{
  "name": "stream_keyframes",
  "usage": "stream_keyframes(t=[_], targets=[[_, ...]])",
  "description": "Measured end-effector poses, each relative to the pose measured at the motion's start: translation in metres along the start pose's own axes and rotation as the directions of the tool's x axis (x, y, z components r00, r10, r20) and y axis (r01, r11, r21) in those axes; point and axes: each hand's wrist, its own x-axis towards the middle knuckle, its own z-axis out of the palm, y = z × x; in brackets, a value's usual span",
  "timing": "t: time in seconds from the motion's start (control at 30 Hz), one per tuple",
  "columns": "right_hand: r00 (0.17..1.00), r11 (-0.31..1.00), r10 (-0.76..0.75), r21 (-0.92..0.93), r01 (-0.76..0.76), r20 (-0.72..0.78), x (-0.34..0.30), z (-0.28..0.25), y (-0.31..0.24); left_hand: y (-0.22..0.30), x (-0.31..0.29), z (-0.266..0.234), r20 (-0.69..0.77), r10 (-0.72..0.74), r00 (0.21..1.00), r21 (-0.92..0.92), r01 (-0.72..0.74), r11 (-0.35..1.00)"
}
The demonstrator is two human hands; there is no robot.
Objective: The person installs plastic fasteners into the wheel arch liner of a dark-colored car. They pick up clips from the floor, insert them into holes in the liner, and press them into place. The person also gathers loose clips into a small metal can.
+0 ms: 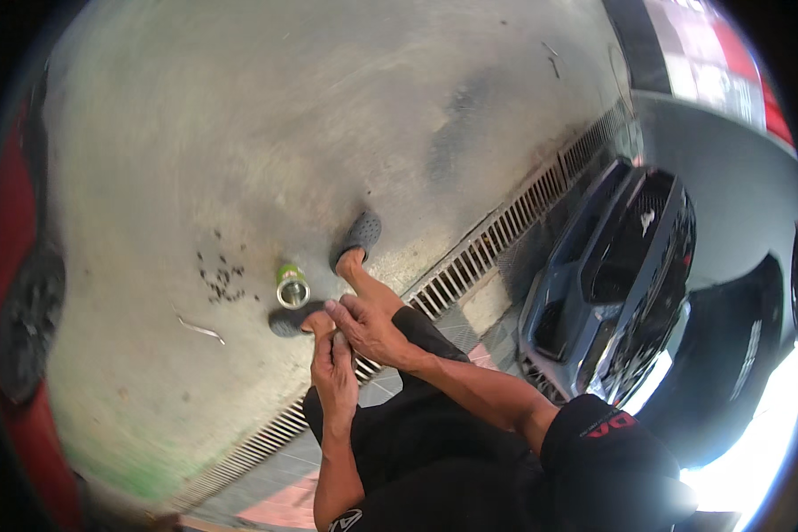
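My left hand [334, 379] and my right hand [370, 334] are close together in front of my knees, fingers drawn in and pinched. Whatever lies between the fingertips is hidden or too small to make out. Just beyond them, by my feet, stands a green can [288, 271] with a silvery rim and an open top. Left of the can, many small dark pieces [222, 277] lie scattered on the concrete floor. Nearer, a thin bent metal tool [201, 330] rests on the floor.
A slotted drain grating [470, 260] runs diagonally under my legs. At right stands a dark blue car front grille [585, 266], beside a black curved panel [727, 355]. A red car [13, 213] with a dark wheel [31, 324] is at the left edge. Thin objects [554, 66] lie far off.
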Motion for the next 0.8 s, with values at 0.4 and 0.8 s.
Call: stream_keyframes(t=[0.4,0.8], targets=[[0.993,0.586,-0.002,0.805,-0.095,0.119,-0.072,-0.184,-0.077,0.134,-0.078,0.194,0.243,0.105,0.964,0.245,-0.166,0.955],[0.998,0.095,-0.038,0.994,0.061,-0.058,-0.103,-0.343,-0.169,0.24,-0.112,0.42,0.75,0.239,0.617,0.629,-0.777,0.029]])
